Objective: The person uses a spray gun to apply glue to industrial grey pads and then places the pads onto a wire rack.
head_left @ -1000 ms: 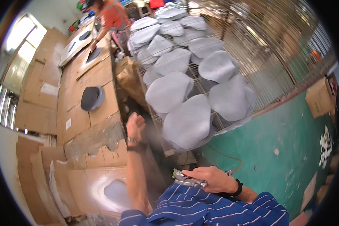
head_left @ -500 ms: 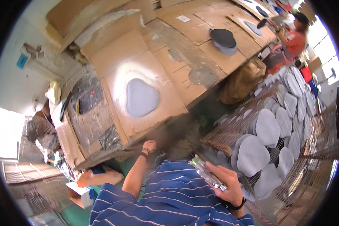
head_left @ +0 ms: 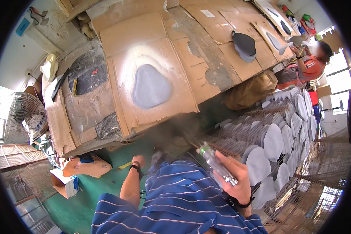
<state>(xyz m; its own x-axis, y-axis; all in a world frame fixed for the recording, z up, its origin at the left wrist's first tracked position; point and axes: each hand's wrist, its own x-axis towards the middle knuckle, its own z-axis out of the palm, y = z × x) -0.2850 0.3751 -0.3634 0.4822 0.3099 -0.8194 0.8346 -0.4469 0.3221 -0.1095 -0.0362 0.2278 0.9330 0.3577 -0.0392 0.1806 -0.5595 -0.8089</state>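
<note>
My right hand (head_left: 238, 177) is wrapped round a metal spray gun (head_left: 218, 165) with a green ring near its front. The gun is in front of my body at the right, its nozzle toward the table. My left hand (head_left: 138, 160) hangs low beside my shirt, with its fingers curled and nothing visible in them. Ahead of me a grey rounded, roughly triangular pad (head_left: 152, 86) lies flat on a cardboard sheet (head_left: 179, 91). White overspray rings the pad on the cardboard. Neither hand touches it.
Wire racks (head_left: 257, 124) with several grey pads stand at my right. Farther along the table lie a dark and a grey pad (head_left: 245, 46) stacked together. A person in orange (head_left: 310, 68) handles a pad there. A fan (head_left: 25, 111) and an open box (head_left: 66, 183) are at left.
My left hand has dropped away from the table edge toward my body. The spray gun stays in my right hand. The view has turned slightly, and the other person now holds a lighter pad.
</note>
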